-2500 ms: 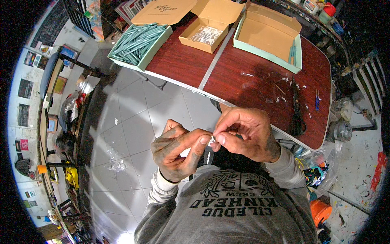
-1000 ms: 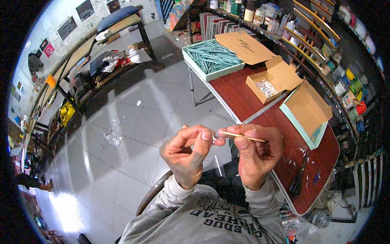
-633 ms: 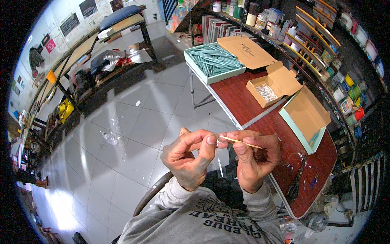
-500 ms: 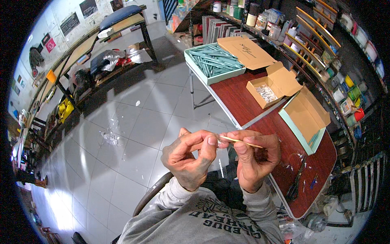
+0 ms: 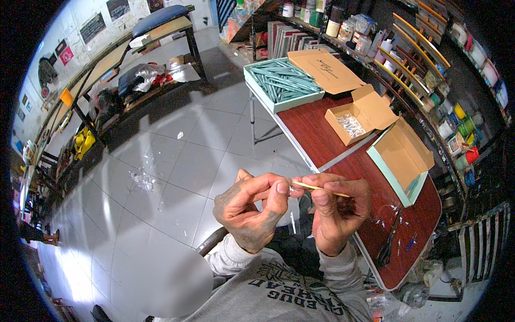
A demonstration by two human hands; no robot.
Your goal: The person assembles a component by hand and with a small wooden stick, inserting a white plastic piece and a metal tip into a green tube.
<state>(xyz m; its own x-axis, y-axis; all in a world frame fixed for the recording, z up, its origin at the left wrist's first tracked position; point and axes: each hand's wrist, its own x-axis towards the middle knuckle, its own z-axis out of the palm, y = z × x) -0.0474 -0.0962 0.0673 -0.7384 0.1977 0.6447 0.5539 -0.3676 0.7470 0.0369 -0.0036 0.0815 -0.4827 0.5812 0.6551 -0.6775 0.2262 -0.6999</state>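
Both hands' fingers pinch a thin wooden stick (image 5: 321,188) (pale, smooth): left hand (image 5: 251,212), right hand (image 5: 338,214).

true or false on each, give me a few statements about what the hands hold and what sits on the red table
1. Both hands pinch a thin tan stick between them. True: the left hand grips its near end, the right hand steadies the rest.
2. The stick lies flat on the table. False: it is held in the air over the person's lap.
3. The pale green box at the table's far end is full of teal sticks. True.
4. The small brown carton is empty. False: small pale pieces lie inside.
5. Black scissors lie on the red table. True.
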